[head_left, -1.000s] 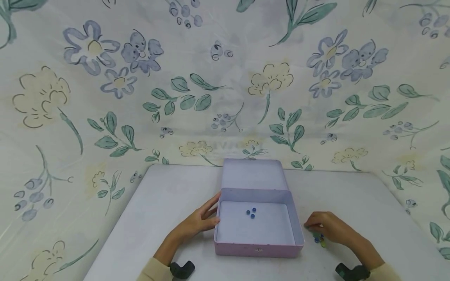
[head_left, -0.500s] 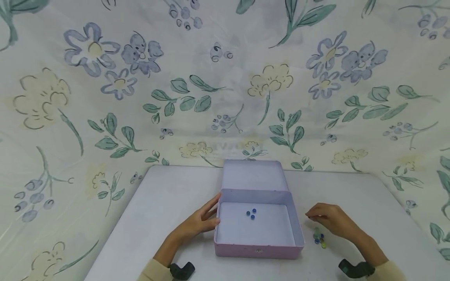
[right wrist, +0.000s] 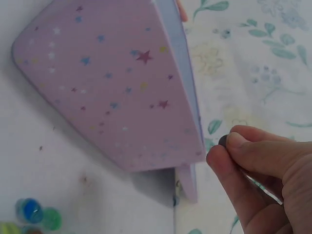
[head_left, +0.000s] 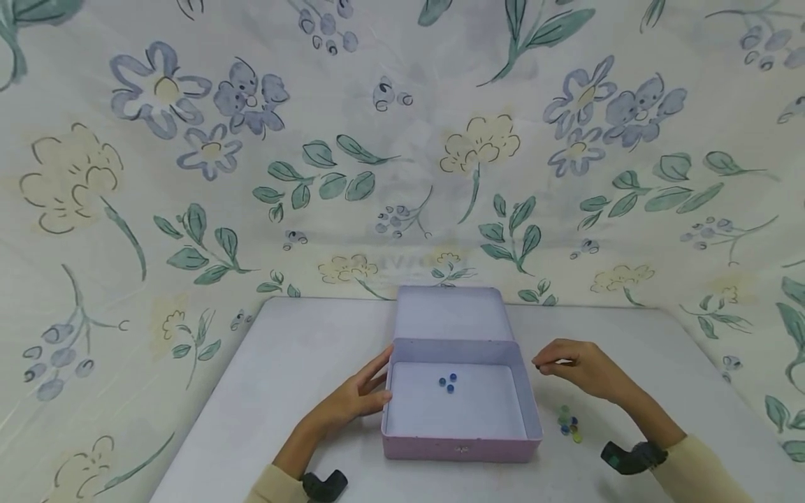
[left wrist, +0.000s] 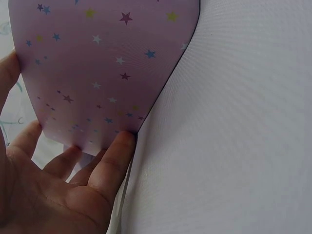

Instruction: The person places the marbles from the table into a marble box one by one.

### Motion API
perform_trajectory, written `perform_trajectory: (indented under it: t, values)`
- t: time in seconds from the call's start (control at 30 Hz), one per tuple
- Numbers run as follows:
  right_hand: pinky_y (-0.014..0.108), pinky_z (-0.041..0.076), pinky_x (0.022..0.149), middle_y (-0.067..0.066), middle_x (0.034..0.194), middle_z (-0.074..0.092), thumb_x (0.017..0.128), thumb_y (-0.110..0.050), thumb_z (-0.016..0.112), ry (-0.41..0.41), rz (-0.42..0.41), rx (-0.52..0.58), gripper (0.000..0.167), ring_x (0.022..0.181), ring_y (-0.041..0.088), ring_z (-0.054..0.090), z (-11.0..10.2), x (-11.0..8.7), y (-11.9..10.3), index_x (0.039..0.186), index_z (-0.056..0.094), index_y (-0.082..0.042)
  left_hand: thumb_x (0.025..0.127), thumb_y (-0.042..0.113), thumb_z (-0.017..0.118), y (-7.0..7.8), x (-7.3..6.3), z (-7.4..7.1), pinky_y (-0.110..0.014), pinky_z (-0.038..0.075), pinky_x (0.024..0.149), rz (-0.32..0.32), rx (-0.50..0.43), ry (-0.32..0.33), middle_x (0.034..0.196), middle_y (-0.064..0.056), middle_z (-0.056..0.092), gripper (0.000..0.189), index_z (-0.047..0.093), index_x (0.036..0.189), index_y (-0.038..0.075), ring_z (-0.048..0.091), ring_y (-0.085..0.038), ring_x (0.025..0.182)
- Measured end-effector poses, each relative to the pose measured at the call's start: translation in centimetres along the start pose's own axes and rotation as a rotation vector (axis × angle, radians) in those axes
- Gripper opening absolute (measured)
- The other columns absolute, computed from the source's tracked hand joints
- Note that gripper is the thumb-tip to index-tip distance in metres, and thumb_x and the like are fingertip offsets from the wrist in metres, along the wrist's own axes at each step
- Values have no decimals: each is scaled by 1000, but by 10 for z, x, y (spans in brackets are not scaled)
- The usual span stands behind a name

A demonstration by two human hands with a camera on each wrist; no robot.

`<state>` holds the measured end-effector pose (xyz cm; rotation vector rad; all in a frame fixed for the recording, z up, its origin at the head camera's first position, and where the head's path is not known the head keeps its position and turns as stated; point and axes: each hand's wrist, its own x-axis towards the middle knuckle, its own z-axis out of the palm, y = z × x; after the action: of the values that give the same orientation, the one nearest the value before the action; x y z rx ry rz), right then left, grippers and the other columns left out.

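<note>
A purple tin box [head_left: 462,450] with stars on its sides stands with its lid [head_left: 453,313] folded back. Three blue marbles [head_left: 453,377] lie together on its floor. My left hand [head_left: 352,401] rests against the box's left wall, fingers spread and fingertips touching it; in the left wrist view the thumb [left wrist: 114,161] is at the bottom edge. Just outside the right wall, my right hand [head_left: 585,367] is raised at about rim height. Its thumb and forefinger pinch a small dark marble [right wrist: 223,141], mostly hidden by the fingertips.
A small cluster of green, blue and yellow marbles [head_left: 564,419] lies on the white table [head_left: 314,328] to the right of the box, below my right hand. Behind the table hangs a floral cloth [head_left: 402,140]. Both wrists wear black camera mounts.
My right hand has lifted away from the marble cluster with the dark marble, moving back and toward the box's right wall. My left hand and the box have stayed in place.
</note>
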<state>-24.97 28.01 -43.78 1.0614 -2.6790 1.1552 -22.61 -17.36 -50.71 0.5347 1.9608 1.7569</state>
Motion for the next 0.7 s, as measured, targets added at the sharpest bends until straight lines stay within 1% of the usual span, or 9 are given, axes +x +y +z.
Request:
perform_trajectory:
  t: [0.1, 0.17, 0.23, 0.3, 0.37, 0.47, 0.57, 0.7]
  values:
    - [16, 57, 81, 5, 101, 74, 91, -1, 69, -38, -26, 16, 18, 92, -2, 67, 2, 12, -6, 106, 76, -6, 99, 22, 61, -1, 0, 0, -62, 39, 111, -11, -11, 8, 170, 0, -2, 79, 13, 160, 39, 8, -43, 154]
    - [17, 58, 80, 8, 101, 74, 90, 1, 69, -65, -37, 35, 18, 90, 0, 67, 5, 20, -9, 106, 76, -4, 99, 22, 61, -1, 0, 0, -62, 39, 111, -11, -13, 10, 170, 0, -2, 79, 14, 160, 39, 8, -44, 154]
    - [18, 58, 80, 9, 101, 74, 90, 0, 69, -93, -36, 51, 18, 90, 2, 68, 9, 28, -13, 105, 76, -6, 99, 22, 61, -1, 0, 1, -62, 40, 111, -9, -12, 12, 170, 0, -1, 79, 14, 160, 40, 9, -44, 154]
    - [19, 59, 79, 8, 101, 74, 90, -1, 70, -114, -25, 52, 18, 89, 2, 68, 13, 36, -17, 104, 77, -9, 99, 23, 61, -1, -1, 1, -61, 39, 111, -9, -11, 11, 170, 1, -1, 79, 15, 160, 40, 9, -43, 154]
    - [20, 59, 80, 5, 101, 74, 90, -2, 71, -138, -15, 38, 18, 90, 3, 68, 16, 44, -20, 104, 77, -13, 99, 24, 62, -2, -1, 1, -62, 39, 111, -9, -9, 11, 170, 1, -1, 79, 14, 160, 40, 9, -43, 154]
    - [21, 59, 81, 0, 100, 74, 89, -2, 71, -158, -23, 10, 19, 91, 4, 68, 21, 56, -24, 102, 78, -15, 99, 25, 62, -2, -2, 1, -61, 40, 111, -13, -9, 12, 170, 1, -1, 79, 14, 160, 39, 9, -43, 154]
    - [23, 59, 81, -2, 99, 75, 88, -3, 72, -172, -37, -12, 18, 92, 7, 68, 27, 67, -28, 101, 78, -15, 98, 26, 64, -1, -2, 1, -60, 39, 112, -8, -14, 7, 170, 0, -2, 81, 13, 160, 38, 8, -43, 155]
    - [22, 59, 79, -1, 98, 75, 88, -3, 73, -206, -68, -27, 17, 90, 9, 69, 35, 82, -32, 100, 79, -13, 98, 27, 64, 0, -3, -1, -60, 38, 113, 4, -14, -1, 170, -2, -3, 83, 12, 161, 37, 6, -45, 154]
